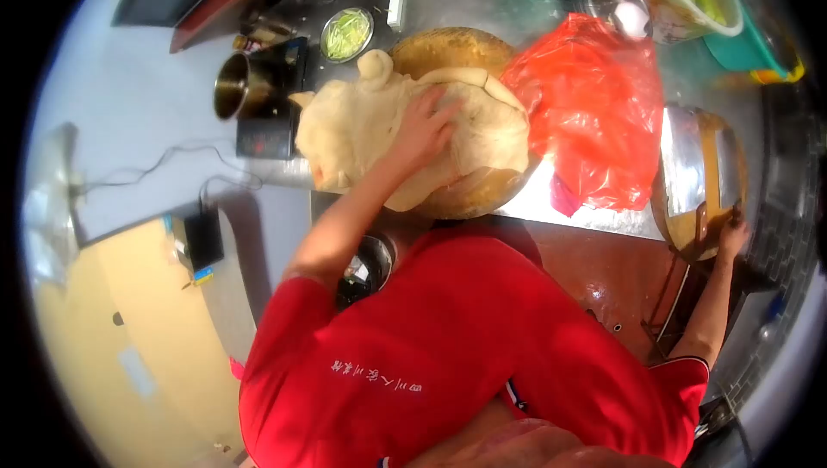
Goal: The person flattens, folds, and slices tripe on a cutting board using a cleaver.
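At the left of the frame a shiny metal pot [231, 89] stands near the pale slab [345, 127], which lies mid-frame, smooth and lumpy, with a rolled upper edge. It spreads past the left side of my round wooden board [452, 44], so a hard push could, I judge, slide it off. My left hand [426, 130] lies spread on it, fingers loose, grasping nothing. Right of that, the crinkly red plastic bag [594, 115] crowds the board and might snag. At far right, a flat metal blade [683, 153] could nick careless fingers; whether my right hand [734, 237] is clenched there, I can't tell.
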`<state>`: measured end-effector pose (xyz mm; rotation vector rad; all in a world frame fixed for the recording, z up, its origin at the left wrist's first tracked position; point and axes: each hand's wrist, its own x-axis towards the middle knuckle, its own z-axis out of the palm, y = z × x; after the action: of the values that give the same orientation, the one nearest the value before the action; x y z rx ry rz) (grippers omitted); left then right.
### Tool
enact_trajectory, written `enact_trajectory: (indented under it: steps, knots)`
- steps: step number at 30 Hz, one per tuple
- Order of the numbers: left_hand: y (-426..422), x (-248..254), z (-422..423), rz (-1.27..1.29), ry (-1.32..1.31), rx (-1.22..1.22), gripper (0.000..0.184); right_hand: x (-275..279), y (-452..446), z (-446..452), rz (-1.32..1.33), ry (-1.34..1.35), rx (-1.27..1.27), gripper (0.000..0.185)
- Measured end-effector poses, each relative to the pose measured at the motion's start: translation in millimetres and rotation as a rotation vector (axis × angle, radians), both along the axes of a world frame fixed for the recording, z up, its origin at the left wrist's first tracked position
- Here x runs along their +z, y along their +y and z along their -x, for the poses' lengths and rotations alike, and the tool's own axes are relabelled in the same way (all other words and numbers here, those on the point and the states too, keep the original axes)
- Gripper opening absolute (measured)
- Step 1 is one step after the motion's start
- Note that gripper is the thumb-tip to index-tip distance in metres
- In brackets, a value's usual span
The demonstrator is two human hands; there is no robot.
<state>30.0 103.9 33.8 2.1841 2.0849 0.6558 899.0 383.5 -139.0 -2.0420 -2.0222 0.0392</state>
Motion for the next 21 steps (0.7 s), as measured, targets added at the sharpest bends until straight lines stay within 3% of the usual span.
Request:
enact_trajectory:
  steps: [2,5,9,10,13,15,17,18,19,21]
  knots:
    - [50.3,-18.6,-49.5,-0.022,-0.011,-0.041,0.044,41.4,7.2,-69.3,0.002,-0.323,-0.089,0.048]
    - [113.5,-34.6,-59.0,0.091,0.021,-0.022,0.035,93.3,14.1,-36.3,0.174,-0.392,-0.283,0.042]
    - [166.3,-30.9,-22.8,0.114,0.020,-0.160,0.025,84.4,33.1,-46.8,0.367,-0.310,-0.065,0.042]
    - [177.5,-31.1,-15.5,0.196,-0.046,-0.141,0.025,106.2,20.9,-10.4,0.312,-0.205,-0.027,0.044]
    - [193.4,-31.2,-8.4,0.372,-0.225,-0.101,0.028,103.4,18.9,-31.8,0.594,0.074,-0.053,0.029]
    - [200.1,-32.8,-13.9,0.393,-0.310,-0.087,0.031,137.6,-13.6,6.0,0.630,0.693,-0.318,0.008]
    - [195.4,-25.9,-23.9,0.396,-0.323,-0.091,0.027,152.1,-31.4,3.8,0.595,0.547,-0.202,0.013]
    - [190.2,-21.9,-28.7,0.397,-0.330,-0.092,0.026,164.7,-56.0,26.5,0.439,0.691,-0.091,0.009]
    - [182.2,-21.0,-26.3,0.366,-0.454,-0.125,0.022,178.3,-72.3,45.5,0.364,0.638,-0.102,0.012]
    - [158.1,-24.2,-12.0,0.297,-0.700,-0.200,0.017,228.2,-126.0,159.1,0.181,0.823,-0.073,0.030]
